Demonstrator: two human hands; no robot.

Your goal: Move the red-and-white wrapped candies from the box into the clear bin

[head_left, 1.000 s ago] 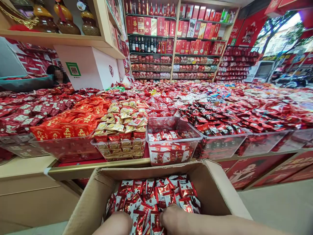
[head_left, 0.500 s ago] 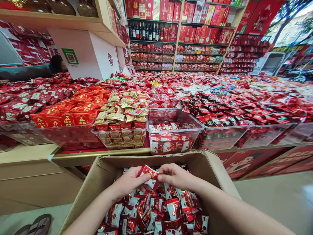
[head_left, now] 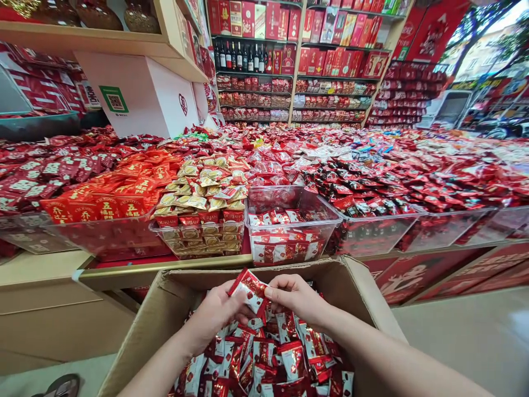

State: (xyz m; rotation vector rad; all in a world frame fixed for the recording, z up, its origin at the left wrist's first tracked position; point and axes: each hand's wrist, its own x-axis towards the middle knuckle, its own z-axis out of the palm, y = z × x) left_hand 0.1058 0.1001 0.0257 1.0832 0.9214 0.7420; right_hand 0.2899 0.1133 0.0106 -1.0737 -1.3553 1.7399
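Observation:
A small red-and-white candy packet (head_left: 250, 292) is held above an open cardboard box (head_left: 374, 298). My left hand (head_left: 219, 311) is closed on its left side, thumb across the front. The fingers of my right hand (head_left: 293, 298) pinch its right edge. Below both hands, the box is filled with loose packets (head_left: 264, 353) of the same red-and-white kind. Just beyond the box stands a clear plastic bin (head_left: 295, 223), partly filled with matching packets set in rows.
Left of that bin are gold durian packets (head_left: 206, 187) and orange-red packets (head_left: 119, 193) in clear bins. Dark red-and-black packets (head_left: 359, 190) pile up on the right. Shelves of bottles and boxes (head_left: 256, 55) rise behind. A sandal (head_left: 61, 386) lies on the floor at lower left.
The packet has been raised and turned slightly, so more of its front shows between my hands. The camera view has shifted a little.

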